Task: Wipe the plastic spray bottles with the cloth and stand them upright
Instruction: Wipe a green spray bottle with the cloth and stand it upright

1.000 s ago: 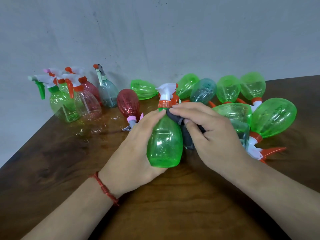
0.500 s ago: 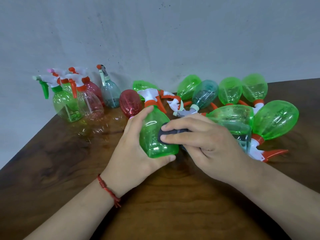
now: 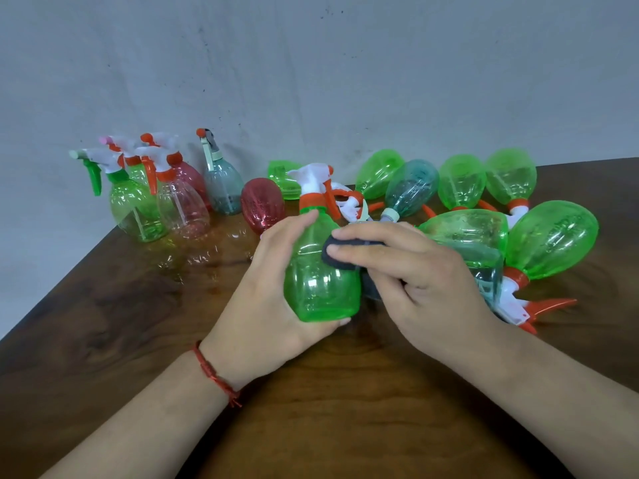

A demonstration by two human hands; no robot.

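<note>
L hand [image 3: 262, 288] grips a green spray bottle [image 3: 321, 292] round its body, mid worktop [image 3: 103, 323]. Thumb runs up the bottle's left side to the neck, the other fingers [image 3: 345, 321] wrap underneath, one tip peeking out at the base. White spray head w/ orange collar points away toward the wall [image 3: 311, 63]. Can't tell if the base touches the worktop.

R hand [image 3: 425, 281] holds a dark grey cloth [image 3: 337, 252] bunched up. Its upper fingers [image 3: 366, 252] lie fairly straight and press the cloth onto the bottle's right shoulder; the lower ones curl round the rest of the cloth.

Far left by the wall, a group stands upright: a green bottle [image 3: 135, 209], a clear one [image 3: 181, 209], a pink one [image 3: 188, 178], a grey-blue one [image 3: 223, 188]. Behind and right of the hands the rest lie on their sides: a red bottle [image 3: 262, 203], several green ones, incl. a big one [image 3: 553, 240] at far right. Red string bracelet [image 3: 214, 375] on L wrist.
</note>
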